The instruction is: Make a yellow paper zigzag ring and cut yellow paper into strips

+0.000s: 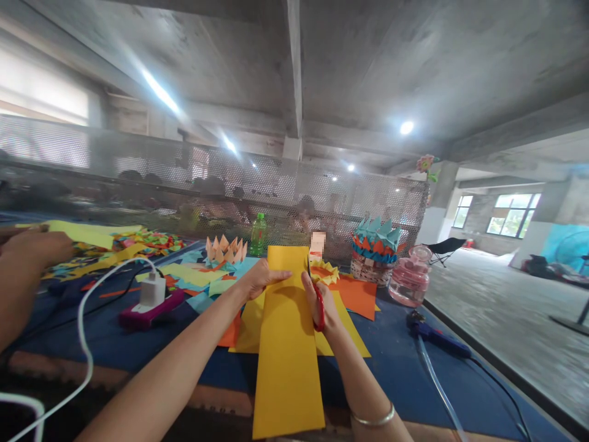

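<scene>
A long yellow paper strip [289, 344] hangs down in front of me over the table's near edge. My left hand [263, 277] grips its left side near the top, thumb laid across the front. Red-handled scissors [319, 308] are in my right hand [321, 299], fingers wrapped round the handles. Their blades point up along the strip's right edge near the top; whether they are cutting into it I cannot tell. Behind the strip lie more yellow sheets [343, 325] and an orange sheet [358, 296] on the blue table [391, 362].
Folded-paper crowns [226, 252] and a basket [372, 264] stand at the back, with a green bottle [258, 234]. To the right are a pink jar [408, 279] and a glue gun [442, 341]. A purple power strip [150, 310] with a white cable sits left, near another person's hand [50, 245].
</scene>
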Demonstrator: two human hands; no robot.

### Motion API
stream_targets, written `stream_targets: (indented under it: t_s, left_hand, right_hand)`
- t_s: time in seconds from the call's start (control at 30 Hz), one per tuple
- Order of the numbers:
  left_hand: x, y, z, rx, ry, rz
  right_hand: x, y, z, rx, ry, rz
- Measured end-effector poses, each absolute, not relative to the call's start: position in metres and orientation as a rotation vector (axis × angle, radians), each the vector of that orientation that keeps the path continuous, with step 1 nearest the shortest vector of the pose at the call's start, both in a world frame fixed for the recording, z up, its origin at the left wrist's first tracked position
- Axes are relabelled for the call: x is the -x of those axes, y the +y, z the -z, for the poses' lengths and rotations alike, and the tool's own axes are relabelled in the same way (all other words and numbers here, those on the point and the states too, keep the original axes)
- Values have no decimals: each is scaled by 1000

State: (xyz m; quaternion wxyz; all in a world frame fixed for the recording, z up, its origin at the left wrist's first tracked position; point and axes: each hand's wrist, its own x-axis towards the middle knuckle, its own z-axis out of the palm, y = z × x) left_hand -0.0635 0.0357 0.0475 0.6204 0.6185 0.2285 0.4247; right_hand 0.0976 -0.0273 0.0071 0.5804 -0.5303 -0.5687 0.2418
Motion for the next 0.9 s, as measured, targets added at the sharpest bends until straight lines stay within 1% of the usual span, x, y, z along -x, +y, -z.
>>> stream_targets:
  t_s: [0.47, 0.8, 0.9]
  left_hand:
    - [63, 39, -44, -1408, 486, -955]
    - [61, 33, -46, -1398, 494, -911]
    - [60, 31, -46, -1403, 505, -886]
  right_hand:
    - [-97, -22, -4, 1285, -1330, -399]
    - [-96, -30, -14, 1349, -1332, -441]
    - [-98, -29, -12, 1297, -1306, -471]
